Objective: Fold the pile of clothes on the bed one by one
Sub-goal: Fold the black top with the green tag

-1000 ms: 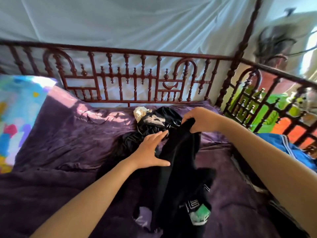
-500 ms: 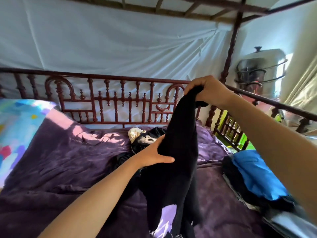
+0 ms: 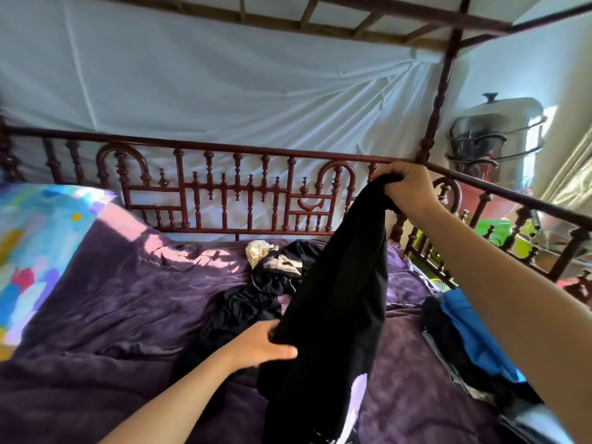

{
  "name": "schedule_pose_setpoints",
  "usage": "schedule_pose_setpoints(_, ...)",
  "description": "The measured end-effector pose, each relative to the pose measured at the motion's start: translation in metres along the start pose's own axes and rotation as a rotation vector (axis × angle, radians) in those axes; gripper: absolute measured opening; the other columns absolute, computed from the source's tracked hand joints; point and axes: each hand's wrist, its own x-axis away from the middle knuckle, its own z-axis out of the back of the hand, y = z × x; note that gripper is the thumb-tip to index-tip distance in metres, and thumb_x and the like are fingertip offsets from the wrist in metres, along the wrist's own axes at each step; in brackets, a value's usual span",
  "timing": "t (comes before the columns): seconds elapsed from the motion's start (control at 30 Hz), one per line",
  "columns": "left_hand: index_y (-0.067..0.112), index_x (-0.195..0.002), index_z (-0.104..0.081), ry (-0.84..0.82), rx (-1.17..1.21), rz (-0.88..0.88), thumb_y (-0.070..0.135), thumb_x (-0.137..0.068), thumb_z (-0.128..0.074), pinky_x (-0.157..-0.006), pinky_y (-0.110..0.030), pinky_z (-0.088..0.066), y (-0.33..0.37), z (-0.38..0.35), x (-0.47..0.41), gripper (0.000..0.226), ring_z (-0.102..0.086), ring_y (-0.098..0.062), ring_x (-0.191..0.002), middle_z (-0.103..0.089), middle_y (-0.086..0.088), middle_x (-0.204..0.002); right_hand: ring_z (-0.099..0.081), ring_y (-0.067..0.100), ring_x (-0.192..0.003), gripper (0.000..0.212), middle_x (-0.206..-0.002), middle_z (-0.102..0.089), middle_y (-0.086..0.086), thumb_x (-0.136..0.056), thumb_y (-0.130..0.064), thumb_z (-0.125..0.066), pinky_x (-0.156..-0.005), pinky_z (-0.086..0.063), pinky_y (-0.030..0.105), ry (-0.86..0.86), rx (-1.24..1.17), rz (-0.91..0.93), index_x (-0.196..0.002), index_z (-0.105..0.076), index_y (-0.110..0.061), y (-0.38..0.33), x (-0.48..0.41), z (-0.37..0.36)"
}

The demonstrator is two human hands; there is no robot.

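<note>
Surroundings: purple bedspread (image 3: pixel 112 299); dark red spindle railing (image 3: pixel 237 187) along far side, white sheet (image 3: pixel 224 91) behind it; multicoloured pillow (image 3: pixel 35 238) at left; steel pot (image 3: pixel 496 136) beyond right rail.

Pile of dark clothes (image 3: pixel 253 302) mid-bed, cream crumpled cloth (image 3: pixel 258 251) at its far end. Blue garment (image 3: pixel 471 328) on separate heap at right edge.

Black garment (image 3: pixel 339 299) hangs above bed, hiding part of pile.

Right hand (image 3: pixel 405 190): raised, fingers clenched round garment's top end.

Left hand (image 3: pixel 259 346): lower, grasping garment's side edge, thumb across front.
</note>
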Motion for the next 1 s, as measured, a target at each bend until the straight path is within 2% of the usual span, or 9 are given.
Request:
schedule_pose_setpoints(0.13, 0.036, -0.099, -0.062, -0.071, -0.083, -0.013, 0.025, -0.069, -0.078, -0.083, -0.019, -0.050, -0.004, -0.014, -0.004, 0.036, -0.063, 0.004, -0.083, -0.068, 0.017, -0.093, -0.056, 0.014, -0.065, 0.033, -0.076, -0.059, -0.003, -0.078, 0.015, -0.050, -0.050, -0.046, 0.012, 0.002, 0.069, 0.003, -0.097, -0.069, -0.004, 0.005, -0.002, -0.016)
schedule_pose_setpoints(0.27, 0.037, -0.136, -0.033, 0.079, -0.077, -0.043, 0.032, -0.071, -0.079, -0.089, -0.003, -0.037, 0.008, -0.024, -0.011, 0.079, -0.047, 0.015, -0.104, -0.045, 0.029, -0.118, -0.057, 0.018, -0.087, 0.030, -0.092, -0.061, 0.002, -0.077, 0.011, -0.051, -0.079, -0.049, 0.029, -0.106, 0.276, 0.102, -0.098, -0.067, -0.005, -0.004, 0.000, -0.030)
schedule_pose_setpoints(0.37, 0.034, -0.148, -0.009, 0.173, 0.003, -0.080, 0.034, -0.068, -0.081, -0.113, -0.028, -0.027, 0.016, -0.031, -0.018, 0.108, -0.031, -0.004, -0.134, -0.031, 0.014, -0.146, -0.056, 0.018, -0.083, 0.027, -0.090, -0.059, 0.002, -0.078, 0.011, -0.055, -0.076, -0.049, 0.030, -0.186, 0.277, 0.105, -0.095, -0.064, -0.008, -0.011, 0.003, -0.033)
schedule_pose_setpoints(0.47, 0.040, -0.147, -0.003, 0.324, 0.057, -0.071, 0.037, -0.067, -0.081, -0.113, -0.043, -0.029, 0.030, -0.031, -0.027, 0.112, -0.035, -0.015, -0.136, -0.034, 0.007, -0.148, -0.055, 0.019, -0.081, 0.031, -0.085, -0.058, 0.002, -0.076, 0.013, -0.055, -0.067, -0.047, 0.027, -0.244, 0.236, 0.084, -0.098, -0.064, -0.007, -0.016, 0.003, -0.033)
schedule_pose_setpoints(0.6, 0.027, -0.144, -0.027, 0.426, 0.014, -0.041, 0.025, -0.075, -0.076, -0.105, -0.038, -0.041, 0.037, -0.032, -0.035, 0.085, -0.051, -0.018, -0.123, -0.052, 0.003, -0.133, -0.055, 0.021, -0.078, 0.033, -0.084, -0.059, 0.005, -0.073, 0.015, -0.054, -0.064, -0.047, 0.026, -0.290, 0.233, 0.074, -0.094, -0.064, -0.009, -0.014, 0.001, -0.024)
schedule_pose_setpoints(0.7, 0.016, -0.120, -0.055, 0.476, -0.071, -0.029, 0.017, -0.078, -0.071, -0.093, -0.034, -0.048, 0.033, -0.025, -0.030, 0.045, -0.062, -0.017, -0.106, -0.064, 0.000, -0.112, -0.056, 0.025, -0.080, 0.033, -0.089, -0.059, 0.011, -0.074, 0.013, -0.056, -0.070, -0.047, 0.031, -0.298, 0.322, 0.079, -0.098, -0.065, -0.007, -0.005, 0.002, -0.013)
schedule_pose_setpoints(0.83, 0.015, -0.097, -0.063, 0.675, -0.363, -0.042, 0.020, -0.081, -0.068, -0.065, -0.023, -0.044, 0.031, 0.028, -0.013, 0.017, -0.062, -0.018, -0.087, -0.065, 0.002, -0.091, -0.060, 0.028, -0.092, 0.033, -0.092, -0.062, 0.008, -0.073, 0.009, -0.060, -0.082, -0.047, 0.033, -0.475, 0.578, 0.104, -0.102, -0.066, -0.007, 0.015, 0.004, 0.014)
schedule_pose_setpoints(0.9, 0.021, -0.085, -0.061, 0.750, -0.509, -0.058, 0.023, -0.082, -0.068, -0.053, -0.015, -0.034, 0.036, 0.061, 0.001, 0.008, -0.058, -0.013, -0.074, -0.061, 0.007, -0.079, -0.060, 0.025, -0.092, 0.034, -0.094, -0.062, 0.007, -0.074, 0.007, -0.061, -0.079, -0.045, 0.030, -0.572, 0.674, 0.109, -0.105, -0.065, -0.009, 0.024, 0.006, 0.024)
schedule_pose_setpoints(1.0, 0.015, -0.083, -0.065, 0.810, -0.836, -0.163, 0.023, -0.080, -0.069, -0.049, -0.021, -0.031, 0.039, 0.090, 0.016, 0.009, -0.059, -0.019, -0.066, -0.065, 0.000, -0.072, -0.056, 0.013, -0.081, 0.033, -0.086, -0.057, -0.005, -0.076, 0.005, -0.062, -0.071, -0.041, 0.020, -0.602, 0.649, 0.122, -0.104, -0.063, -0.012, 0.032, 0.008, 0.026)
